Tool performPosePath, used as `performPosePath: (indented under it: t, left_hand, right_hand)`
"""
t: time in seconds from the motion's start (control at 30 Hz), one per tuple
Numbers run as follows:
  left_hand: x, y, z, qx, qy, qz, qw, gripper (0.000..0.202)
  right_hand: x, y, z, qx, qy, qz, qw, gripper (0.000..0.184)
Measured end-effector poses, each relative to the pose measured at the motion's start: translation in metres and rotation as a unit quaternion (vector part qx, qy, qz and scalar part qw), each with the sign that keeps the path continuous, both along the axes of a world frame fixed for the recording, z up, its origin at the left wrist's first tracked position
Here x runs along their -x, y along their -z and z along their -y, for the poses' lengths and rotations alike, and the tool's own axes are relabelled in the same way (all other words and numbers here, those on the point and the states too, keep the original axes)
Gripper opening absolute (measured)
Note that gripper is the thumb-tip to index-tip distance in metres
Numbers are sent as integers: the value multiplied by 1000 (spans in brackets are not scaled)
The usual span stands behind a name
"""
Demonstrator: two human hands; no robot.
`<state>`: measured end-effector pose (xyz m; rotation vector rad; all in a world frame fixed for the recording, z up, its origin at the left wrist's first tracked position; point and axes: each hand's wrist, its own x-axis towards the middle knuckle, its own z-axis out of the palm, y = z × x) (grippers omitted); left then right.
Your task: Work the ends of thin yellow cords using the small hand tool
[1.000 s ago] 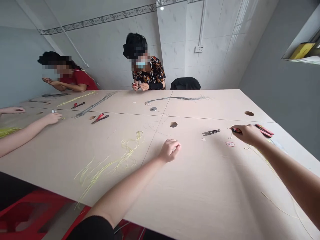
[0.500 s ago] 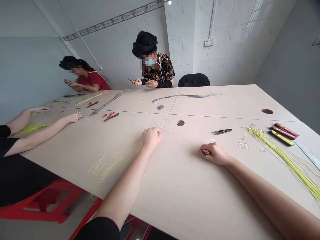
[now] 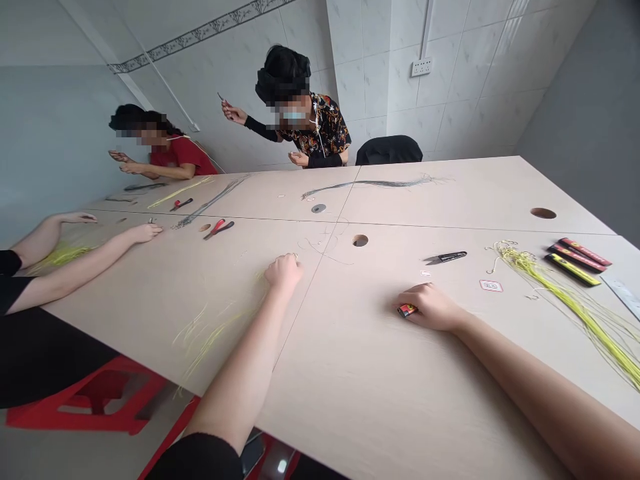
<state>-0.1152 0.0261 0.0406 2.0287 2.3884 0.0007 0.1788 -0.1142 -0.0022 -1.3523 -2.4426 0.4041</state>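
Two bare hands of yours rest over the pale wood-toned table (image 3: 380,387). Your right hand (image 3: 431,307) is curled, its fingers closed round a small red, yellow and black printed block (image 3: 407,310), one end of which pokes out at the left side of your fist. That block sits low over the board, just on your side of a small white slip (image 3: 425,273). Your left hand (image 3: 284,272) lies farther left, back upward, fingers bent under; you cannot tell from this view whether they hold anything. Thin yellow-green strands (image 3: 210,347) lie on the board to the left of that forearm.

Beyond your right hand are black-handled snips with a dark pointed blade (image 3: 447,257), and, to their right, a white square card with a red border (image 3: 491,286). Farther right, a thick bundle of yellow-green cords (image 3: 575,307) slants toward you, with pale hooks near its far end. Three flat, narrow cases, one of them yellow (image 3: 573,269), lie beside it.

Past your left hand, red-and-black pliers (image 3: 219,229) rest near a round hole. Across the table, a person in a dark patterned shirt (image 3: 330,127) lifts one hand, gripping a thin tool.
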Motion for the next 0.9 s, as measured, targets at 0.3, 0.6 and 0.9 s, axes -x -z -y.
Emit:
performPosePath:
  t: [0.3,0.6,0.9]
  left_hand:
    - [-2,5,1,-127,18,38,991,32]
    - [10,9,-4,-141,34,57,988,21]
    - [12,13,-6,-131,8,65,989,25]
  right_hand:
    - [2,-6,0,10,-2,0,1000,21]
    - [3,-9,-1,28,4,6,1000,20]
    - [3,-7,-1,32,6,10,999,20]
